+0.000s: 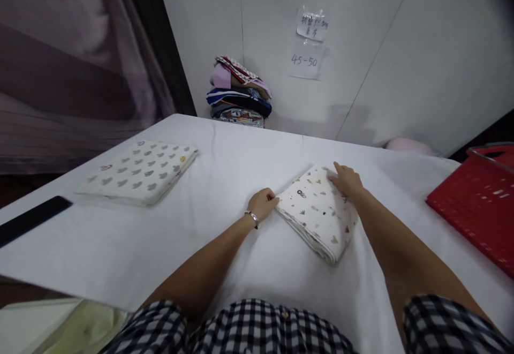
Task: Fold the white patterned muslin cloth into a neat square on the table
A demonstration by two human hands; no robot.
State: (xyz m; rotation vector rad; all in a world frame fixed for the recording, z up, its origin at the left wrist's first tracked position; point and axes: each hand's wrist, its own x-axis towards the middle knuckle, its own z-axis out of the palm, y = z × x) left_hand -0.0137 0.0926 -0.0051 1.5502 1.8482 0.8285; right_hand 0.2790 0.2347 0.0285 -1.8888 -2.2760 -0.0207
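Note:
A white cloth [311,206] with small grey and green prints lies folded in layers on the table in front of me, turned at an angle. My left hand [263,204], with a bracelet at the wrist, pinches its left corner between thumb and fingers. On the cloth's right upper edge rests my right hand [347,181], fingers stretched out and the palm against the fabric. Further left lies another folded white cloth [140,172] with grey mouse-head shapes, apart from both hands.
The table wears a white cover [193,241]. A red plastic basket [477,198] stands at the right edge, and a black flat object [34,217] lies at the left. Behind the table is a stack of folded fabrics [240,94] by the wall. Paper signs [307,60] hang above.

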